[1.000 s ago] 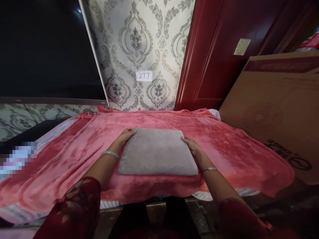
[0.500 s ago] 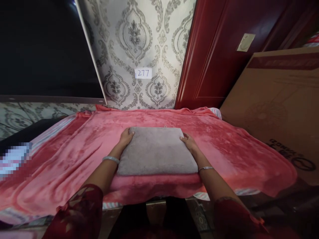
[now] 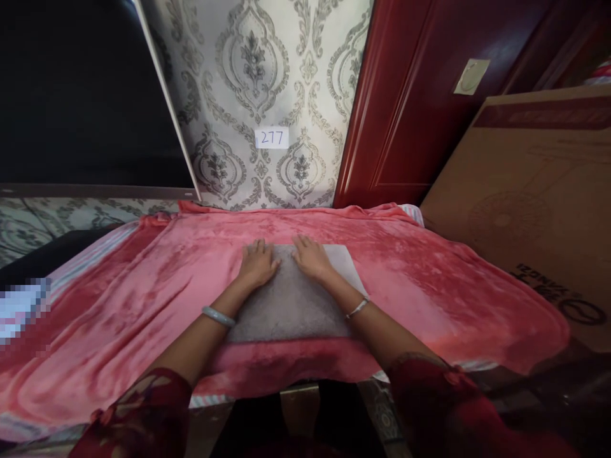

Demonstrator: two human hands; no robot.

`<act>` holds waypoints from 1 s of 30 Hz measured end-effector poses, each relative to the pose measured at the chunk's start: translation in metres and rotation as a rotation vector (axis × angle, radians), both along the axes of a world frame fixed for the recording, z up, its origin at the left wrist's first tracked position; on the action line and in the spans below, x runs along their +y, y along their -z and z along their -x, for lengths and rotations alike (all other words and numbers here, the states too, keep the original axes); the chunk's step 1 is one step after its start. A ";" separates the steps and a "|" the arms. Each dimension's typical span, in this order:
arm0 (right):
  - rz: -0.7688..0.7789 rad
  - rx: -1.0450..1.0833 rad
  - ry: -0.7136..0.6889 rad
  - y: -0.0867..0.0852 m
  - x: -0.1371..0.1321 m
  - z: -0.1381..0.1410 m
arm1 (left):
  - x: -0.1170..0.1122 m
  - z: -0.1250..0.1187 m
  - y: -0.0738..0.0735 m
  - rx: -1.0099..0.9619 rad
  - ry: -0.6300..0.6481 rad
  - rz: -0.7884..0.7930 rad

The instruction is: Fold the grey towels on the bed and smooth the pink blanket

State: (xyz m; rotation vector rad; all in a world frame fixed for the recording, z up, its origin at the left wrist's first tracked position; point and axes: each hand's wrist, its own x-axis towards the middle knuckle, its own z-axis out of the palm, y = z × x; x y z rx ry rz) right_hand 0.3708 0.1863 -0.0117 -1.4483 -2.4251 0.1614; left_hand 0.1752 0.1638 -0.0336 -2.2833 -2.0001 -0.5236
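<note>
A grey, soft-looking folded cloth (image 3: 293, 308) lies flat on a pink plush blanket (image 3: 420, 286) in front of me. My left hand (image 3: 259, 263) rests palm down on the far left part of the grey cloth, its fingers stretched out and pointing away from me. Beside it, my right hand (image 3: 311, 256) lies flat near the middle of the cloth's far edge, fingers extended. Neither hand grips anything. My forearms cover parts of the cloth's left and right sides.
A dark screen (image 3: 90, 95) stands at the back left, against patterned wallpaper with a paper label (image 3: 272, 137). At the right, a large cardboard box (image 3: 534, 210) stands beside a dark red door (image 3: 410, 95). Striped fabric (image 3: 212, 400) shows under the blanket's front edge.
Both hands have left the grey cloth's side edges and moved inward onto its top, now lying flat near the far edge. The cloth stays in about the same place.
</note>
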 end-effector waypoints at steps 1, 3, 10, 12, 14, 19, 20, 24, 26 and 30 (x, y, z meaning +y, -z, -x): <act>0.017 -0.021 -0.008 0.006 -0.005 0.011 | -0.002 -0.004 0.007 0.030 -0.010 -0.005; 0.045 -0.036 -0.007 0.020 -0.013 0.024 | -0.005 -0.006 0.022 0.060 -0.021 -0.010; 0.085 -0.085 0.060 0.034 0.005 -0.016 | -0.001 0.005 0.037 0.051 0.010 -0.053; 0.090 -0.097 0.142 0.034 0.014 -0.038 | -0.001 0.005 0.037 0.044 0.008 -0.053; 0.116 -0.088 0.219 0.036 0.018 -0.059 | -0.002 0.003 0.035 0.055 0.008 -0.049; 0.175 -0.045 0.319 0.042 0.017 -0.083 | -0.007 -0.003 0.026 0.111 -0.019 0.012; 0.175 -0.039 0.315 0.041 0.017 -0.084 | -0.008 -0.004 0.024 0.114 -0.022 0.024; 0.213 -0.039 0.329 0.025 0.011 -0.081 | -0.010 -0.007 0.018 0.109 -0.021 0.026; 0.218 -0.054 0.352 0.016 -0.001 -0.071 | -0.012 -0.009 0.015 0.120 -0.029 0.031; 0.111 -0.052 0.151 0.014 -0.049 -0.030 | -0.015 -0.013 0.010 0.162 -0.056 0.051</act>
